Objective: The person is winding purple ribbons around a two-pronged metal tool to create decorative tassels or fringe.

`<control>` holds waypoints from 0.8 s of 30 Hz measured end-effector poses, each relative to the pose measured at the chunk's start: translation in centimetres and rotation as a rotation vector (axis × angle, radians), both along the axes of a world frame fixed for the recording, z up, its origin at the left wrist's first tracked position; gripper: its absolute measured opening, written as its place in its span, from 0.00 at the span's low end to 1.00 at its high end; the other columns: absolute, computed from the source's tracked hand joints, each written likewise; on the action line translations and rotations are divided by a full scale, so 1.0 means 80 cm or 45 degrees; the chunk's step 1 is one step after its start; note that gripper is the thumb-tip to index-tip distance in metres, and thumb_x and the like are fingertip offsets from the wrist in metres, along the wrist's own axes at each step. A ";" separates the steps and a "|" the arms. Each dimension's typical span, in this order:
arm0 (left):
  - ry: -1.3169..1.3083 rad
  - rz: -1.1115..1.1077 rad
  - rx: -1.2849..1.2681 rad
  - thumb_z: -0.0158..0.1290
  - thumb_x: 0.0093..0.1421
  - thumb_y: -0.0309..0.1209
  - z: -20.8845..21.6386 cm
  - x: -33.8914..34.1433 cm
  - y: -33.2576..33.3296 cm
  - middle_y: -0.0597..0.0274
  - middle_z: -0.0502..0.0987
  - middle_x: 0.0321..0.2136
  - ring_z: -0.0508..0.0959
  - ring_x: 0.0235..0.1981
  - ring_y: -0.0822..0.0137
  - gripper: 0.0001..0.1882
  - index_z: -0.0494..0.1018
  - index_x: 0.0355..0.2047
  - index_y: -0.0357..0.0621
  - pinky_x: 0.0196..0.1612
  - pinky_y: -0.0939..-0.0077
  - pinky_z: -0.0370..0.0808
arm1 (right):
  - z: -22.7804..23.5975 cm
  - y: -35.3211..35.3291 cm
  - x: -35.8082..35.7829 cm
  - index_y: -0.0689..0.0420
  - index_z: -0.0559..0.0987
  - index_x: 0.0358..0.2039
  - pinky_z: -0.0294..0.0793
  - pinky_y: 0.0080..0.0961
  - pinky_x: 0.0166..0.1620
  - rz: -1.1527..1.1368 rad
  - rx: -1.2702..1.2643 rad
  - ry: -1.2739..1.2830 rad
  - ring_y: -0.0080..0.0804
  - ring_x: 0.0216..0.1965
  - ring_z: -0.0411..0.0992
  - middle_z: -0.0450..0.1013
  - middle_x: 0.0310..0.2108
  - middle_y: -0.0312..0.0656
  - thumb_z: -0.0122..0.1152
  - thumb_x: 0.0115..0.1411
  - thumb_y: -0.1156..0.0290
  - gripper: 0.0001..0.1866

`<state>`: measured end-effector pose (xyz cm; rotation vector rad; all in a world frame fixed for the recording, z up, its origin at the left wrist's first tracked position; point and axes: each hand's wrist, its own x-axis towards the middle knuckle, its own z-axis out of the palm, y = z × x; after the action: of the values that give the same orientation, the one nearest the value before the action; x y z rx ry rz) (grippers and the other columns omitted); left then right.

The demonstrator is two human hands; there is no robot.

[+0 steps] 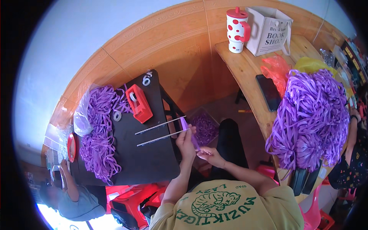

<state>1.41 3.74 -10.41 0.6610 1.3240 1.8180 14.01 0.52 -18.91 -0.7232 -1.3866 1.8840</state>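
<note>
A flat purple ribbon [196, 142] stretches between my two hands, just off the right edge of the dark table. My left hand [186, 144] is closed on it, close to the tips of two thin metal rods. The farther rod [157, 125] and the nearer rod [163, 138] lie roughly parallel, jutting past the table edge. Up at the farther rod's tip, the ribbon touches or passes round it; which one I cannot tell. Lower and to the right, my right hand [212, 156] pinches the ribbon's other end.
The dark table [147, 163] holds a red tape dispenser [138, 103], tape rolls [146, 81] and a purple ribbon heap [99, 142]. Beneath my hands stands a bin of ribbon [205, 128]. A wooden table bears a larger ribbon pile [310, 115], phone [268, 93] and tumbler [235, 32]. People sit at both sides.
</note>
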 end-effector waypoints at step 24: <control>-0.091 -0.239 -0.273 0.50 0.62 0.27 0.009 0.016 -0.100 0.59 0.78 0.27 0.75 0.27 0.73 0.09 0.76 0.37 0.33 0.34 0.81 0.71 | 0.149 0.068 0.004 0.49 0.80 0.41 0.67 0.31 0.35 -0.609 1.787 -0.451 0.38 0.34 0.71 0.70 0.37 0.44 0.63 0.41 0.77 0.22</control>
<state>2.69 -4.23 -9.68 0.5778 1.3393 1.5116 14.37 5.93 -6.95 -0.5250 -2.0362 0.1620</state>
